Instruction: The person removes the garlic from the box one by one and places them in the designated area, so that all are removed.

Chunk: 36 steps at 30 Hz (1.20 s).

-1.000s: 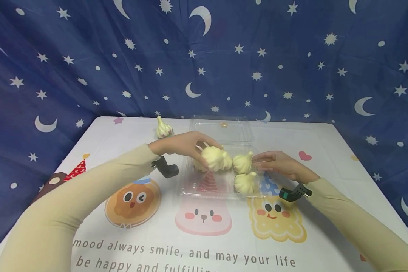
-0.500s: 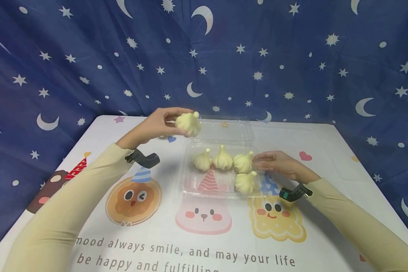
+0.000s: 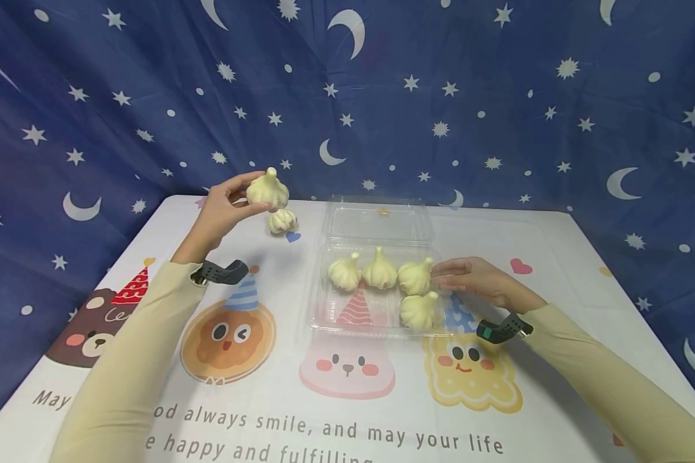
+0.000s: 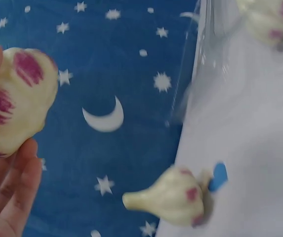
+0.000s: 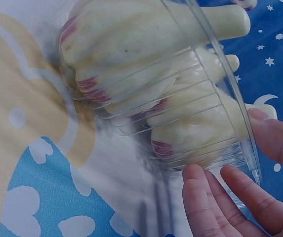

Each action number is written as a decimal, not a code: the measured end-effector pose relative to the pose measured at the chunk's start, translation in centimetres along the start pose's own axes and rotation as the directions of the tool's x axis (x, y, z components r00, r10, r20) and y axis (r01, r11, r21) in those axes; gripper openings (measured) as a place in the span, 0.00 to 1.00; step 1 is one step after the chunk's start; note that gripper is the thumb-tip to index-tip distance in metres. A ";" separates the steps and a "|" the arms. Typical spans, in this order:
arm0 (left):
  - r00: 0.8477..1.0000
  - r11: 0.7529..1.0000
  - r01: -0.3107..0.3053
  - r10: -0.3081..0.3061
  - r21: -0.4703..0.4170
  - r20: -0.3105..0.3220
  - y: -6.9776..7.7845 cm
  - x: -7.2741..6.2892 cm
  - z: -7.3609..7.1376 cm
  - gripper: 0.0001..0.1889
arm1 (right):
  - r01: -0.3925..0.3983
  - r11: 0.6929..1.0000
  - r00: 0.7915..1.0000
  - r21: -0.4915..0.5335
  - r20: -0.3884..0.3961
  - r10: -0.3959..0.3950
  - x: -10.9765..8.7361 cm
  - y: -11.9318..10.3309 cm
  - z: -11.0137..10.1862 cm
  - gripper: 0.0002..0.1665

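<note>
In the head view, my left hand point(image 3: 220, 209) holds a garlic bulb point(image 3: 268, 191) in the air at the back left, between thumb and fingers. The purple-marked underside of this bulb point(image 4: 20, 101) shows in the left wrist view. Just below it, a second bulb point(image 3: 282, 221) lies on the table. Several garlic bulbs sit in the clear plastic box point(image 3: 331, 315): a row of three along its back and one at front right. My right hand point(image 3: 479, 280) is at the box's right side; the right wrist view shows the thumb over the rim and fingertips against the outer wall.
The box's clear lid point(image 3: 376, 224) lies folded back behind it. A white cloth with printed cartoon figures covers the table point(image 3: 556, 270). Behind the table hangs a dark blue curtain point(image 3: 394, 141) with moons and stars.
My left hand has lifted a garlic bulb out of the box and carried it left and back, over the bulb on the table. The right hand has stayed at the box.
</note>
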<state>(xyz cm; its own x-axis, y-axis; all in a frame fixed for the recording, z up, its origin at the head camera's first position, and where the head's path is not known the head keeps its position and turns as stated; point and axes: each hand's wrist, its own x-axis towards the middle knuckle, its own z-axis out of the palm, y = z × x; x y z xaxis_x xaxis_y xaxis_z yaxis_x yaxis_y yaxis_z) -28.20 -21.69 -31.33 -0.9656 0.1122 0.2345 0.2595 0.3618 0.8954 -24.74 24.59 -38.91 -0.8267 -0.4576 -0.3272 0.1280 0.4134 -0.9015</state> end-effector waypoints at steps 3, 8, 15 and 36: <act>0.997 1.000 -0.006 0.007 0.020 -0.077 -1.2 -0.2 -0.4 0.31 | 0.001 1.000 1.000 0.008 0.003 -0.001 0.0 0.0 0.0 0.33; 0.984 0.999 0.018 -0.010 0.044 -0.176 -3.3 -0.3 -1.0 0.32 | -0.009 1.000 1.000 0.010 -0.003 0.009 0.0 0.1 0.0 0.33; 0.961 0.991 0.136 -0.129 0.012 -0.245 -6.0 -0.5 -1.8 0.34 | -0.014 1.000 1.000 -0.005 -0.004 0.014 0.0 0.0 0.0 0.33; 0.909 0.940 0.342 -0.329 0.005 -0.254 -11.6 0.7 -1.1 0.35 | -0.006 1.000 1.000 0.012 -0.003 0.006 0.0 0.2 0.0 0.33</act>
<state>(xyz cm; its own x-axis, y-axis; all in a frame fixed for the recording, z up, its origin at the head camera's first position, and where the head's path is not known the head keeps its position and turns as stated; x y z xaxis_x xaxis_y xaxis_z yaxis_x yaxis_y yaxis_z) -31.90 -26.80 -41.15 -0.9675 -0.2523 0.0146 -0.0860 0.3831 0.9197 -24.70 24.67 -39.04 -0.8278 -0.4526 -0.3315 0.1393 0.4066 -0.9029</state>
